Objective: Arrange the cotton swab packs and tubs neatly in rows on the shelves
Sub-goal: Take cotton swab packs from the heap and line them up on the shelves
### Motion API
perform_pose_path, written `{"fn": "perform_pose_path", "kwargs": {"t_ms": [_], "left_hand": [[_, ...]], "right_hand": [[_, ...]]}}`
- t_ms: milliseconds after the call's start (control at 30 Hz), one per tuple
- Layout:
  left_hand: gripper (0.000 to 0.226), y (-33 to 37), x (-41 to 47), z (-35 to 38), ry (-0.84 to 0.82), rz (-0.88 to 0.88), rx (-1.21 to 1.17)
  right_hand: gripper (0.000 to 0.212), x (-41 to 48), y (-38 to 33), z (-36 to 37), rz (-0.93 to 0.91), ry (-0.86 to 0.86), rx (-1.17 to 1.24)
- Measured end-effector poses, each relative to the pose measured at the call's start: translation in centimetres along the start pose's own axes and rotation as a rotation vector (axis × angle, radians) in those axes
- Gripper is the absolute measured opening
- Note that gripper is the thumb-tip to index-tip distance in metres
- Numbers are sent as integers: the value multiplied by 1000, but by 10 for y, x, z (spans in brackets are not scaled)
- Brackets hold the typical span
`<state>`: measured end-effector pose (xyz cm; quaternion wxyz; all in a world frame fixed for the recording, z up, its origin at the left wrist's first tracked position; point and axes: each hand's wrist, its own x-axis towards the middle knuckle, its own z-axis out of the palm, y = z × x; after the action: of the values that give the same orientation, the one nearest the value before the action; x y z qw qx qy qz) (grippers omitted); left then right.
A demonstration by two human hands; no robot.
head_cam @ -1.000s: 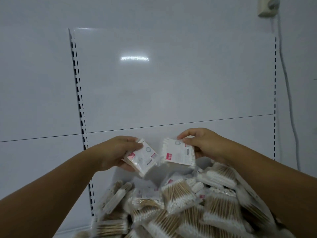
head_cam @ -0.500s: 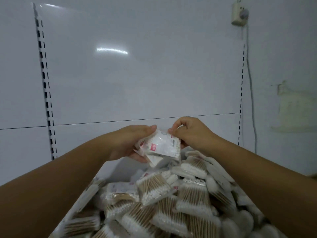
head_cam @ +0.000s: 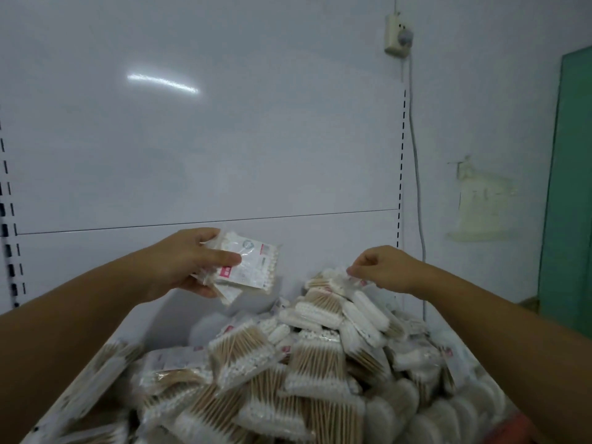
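Gathering packs for a row. We see the left hand (head_cam: pixel 189 261) holding a small stack of cotton swab packs (head_cam: pixel 253 267) above the shelf (head_cam: pixel 157 325), thumb laid across the printed face and the other fingers curled beneath. We judge that this clamp keeps the flat packs squared together so they can be set down as one. The right hand (head_cam: pixel 384 267) reaches to the crest of the heap of cotton swab packs (head_cam: pixel 304 363), which lies jumbled across the shelf with the packs tilted every way. Thumb and forefinger appear to pinch the upper edge of the top pack (head_cam: pixel 330 282), and the remaining fingers are curled in. We take the edge pinch as the way to lift one slippery pack without dragging its neighbours. The heap leans toward the white back panel (head_cam: pixel 224 155), beside the slotted upright (head_cam: pixel 402 155). No tubs are visible, and no row is yet formed
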<state>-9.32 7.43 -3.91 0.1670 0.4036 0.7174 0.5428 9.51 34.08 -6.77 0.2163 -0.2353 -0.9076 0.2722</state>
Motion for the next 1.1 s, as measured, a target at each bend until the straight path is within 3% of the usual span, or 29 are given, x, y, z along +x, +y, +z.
{"fn": "perform_pose_path", "kwargs": {"t_ms": [133,300,433,600,667,800,867,967,1100], "left_hand": [[45,-5,-2,-4,6,-1,-8],[57,-15,-9,-11,1,-24,14],[40,-19,-13,-17,20,-44,29],[45,-21,-23,-27,50,-64,36],[55,-23,-28,-32,62,-78,26],[102,-26,-38,-50,93,-105,22],[94,-25,-48,-58,111,-112,24],[51,-23,-75,-66,127,-129,35],[47,-19,-129,-98,170,-104,13]], "right_hand": [[27,8,-5,17,12,-99,-85],[0,22,-7,31,-36,-16,-135],[5,29,-7,33,-93,14,-67],[20,31,-26,39,-260,145,98],[25,32,-41,43,-279,182,226],[27,26,-83,53,-287,142,510],[26,14,-108,60,-277,43,616],[28,-11,-145,77,-320,-60,657],[32,-46,-201,104,-371,-296,800]]}}
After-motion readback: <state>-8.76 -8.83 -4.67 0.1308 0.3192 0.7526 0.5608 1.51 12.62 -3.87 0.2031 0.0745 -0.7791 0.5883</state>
